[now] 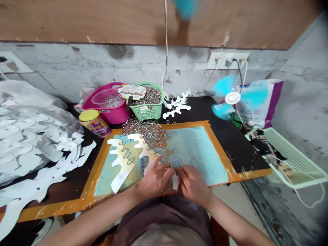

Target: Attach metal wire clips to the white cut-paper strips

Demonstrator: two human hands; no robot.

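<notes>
My left hand (158, 176) and my right hand (191, 180) meet low over the blue mat (202, 150). Between their closed fingertips is a white cut-out strip (175, 181), mostly covered by the fingers. A bit of metal shows by the left fingertips, too small to make out. Left of my hands lie two notched white strips, one strip (122, 167) with metal rings (127, 154) along its edge, the other strip (143, 150) partly behind my left hand. A heap of loose metal rings (151, 133) spreads beyond them, and a single ring (192, 158) lies to the right.
A pink basket (116, 116) and a green basket (147, 112) of metal rings stand at the back. A yellow-lidded tub (94, 123) is beside them. White cut-outs (28, 140) pile up at left. A blue fan (232, 98) and a pale green tray (294, 153) are at right.
</notes>
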